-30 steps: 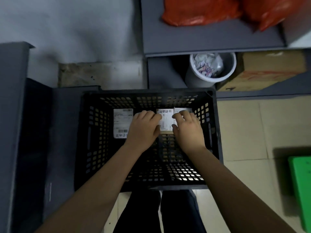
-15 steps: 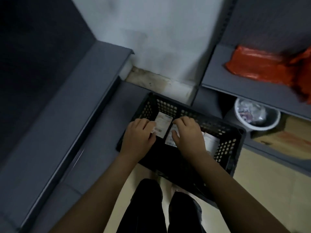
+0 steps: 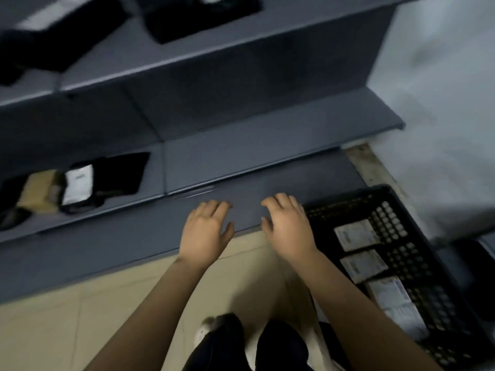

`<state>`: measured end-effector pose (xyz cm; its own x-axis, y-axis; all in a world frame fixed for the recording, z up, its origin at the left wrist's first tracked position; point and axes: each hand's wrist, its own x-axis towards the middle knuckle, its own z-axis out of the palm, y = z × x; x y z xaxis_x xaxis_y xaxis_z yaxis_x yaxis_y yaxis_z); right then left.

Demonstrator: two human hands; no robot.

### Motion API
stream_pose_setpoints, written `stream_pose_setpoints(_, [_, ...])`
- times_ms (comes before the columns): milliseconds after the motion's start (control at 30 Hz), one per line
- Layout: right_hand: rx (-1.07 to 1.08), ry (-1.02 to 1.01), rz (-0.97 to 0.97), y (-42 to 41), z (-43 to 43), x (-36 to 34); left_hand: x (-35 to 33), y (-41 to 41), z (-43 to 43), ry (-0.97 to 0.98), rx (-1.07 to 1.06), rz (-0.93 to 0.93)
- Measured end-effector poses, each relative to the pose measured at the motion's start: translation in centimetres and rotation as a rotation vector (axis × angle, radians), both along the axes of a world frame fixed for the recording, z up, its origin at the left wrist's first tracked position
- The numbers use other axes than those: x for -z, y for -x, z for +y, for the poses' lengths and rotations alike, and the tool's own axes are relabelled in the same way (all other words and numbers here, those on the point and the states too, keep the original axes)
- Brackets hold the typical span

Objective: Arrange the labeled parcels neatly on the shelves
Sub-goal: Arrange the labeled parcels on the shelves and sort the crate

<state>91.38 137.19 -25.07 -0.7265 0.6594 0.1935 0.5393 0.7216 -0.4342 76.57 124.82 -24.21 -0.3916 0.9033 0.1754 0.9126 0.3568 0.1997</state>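
Observation:
My left hand (image 3: 207, 230) and my right hand (image 3: 288, 226) hover side by side over the front edge of the lowest grey shelf (image 3: 254, 194), fingers relaxed and spread, both holding nothing. A black plastic crate (image 3: 417, 253) stands at the right, partly on that shelf. In it lie several white-labeled parcels (image 3: 357, 234) in a row. On the shelf above (image 3: 214, 156), at the left, sit a black parcel with a white label (image 3: 77, 184) and a brown box (image 3: 37, 191).
More dark parcels (image 3: 201, 17) lie on the top shelf. A pale wall (image 3: 442, 103) rises at the right. Beige floor tiles (image 3: 80, 317) lie below, and my legs and a shoe (image 3: 214, 325) show at the bottom.
My view has swung left from the crate to the shelves. Both hands have left the parcels in the crate and now hover empty over the low shelf.

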Motion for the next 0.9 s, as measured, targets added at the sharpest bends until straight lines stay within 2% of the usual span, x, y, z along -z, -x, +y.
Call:
stream_pose_setpoints(233, [-0.448, -0.045, -0.02, 11.4, -11.9, -3.6, -2.4, 5.8, -17.1, -0.08, -0.384, 0.078])
stream_pose_setpoints(467, [-0.826, -0.08, 0.008, 21.7, -28.3, -7.1, -5.6, 9.8, -35.6, -0.152, -0.687, 0.161])
stream_pose_setpoints(667, [-1.06, -0.111, 0.017, 29.8, -44.0, -9.3, -8.0, 13.6, -51.7, -0.121, -0.851, 0.249])
stream_pose_setpoints(900, [-1.241, -0.186, 0.082, 38.2, -58.5, -12.3, -11.3, 18.4, -65.8, -0.092, -1.002, 0.38])
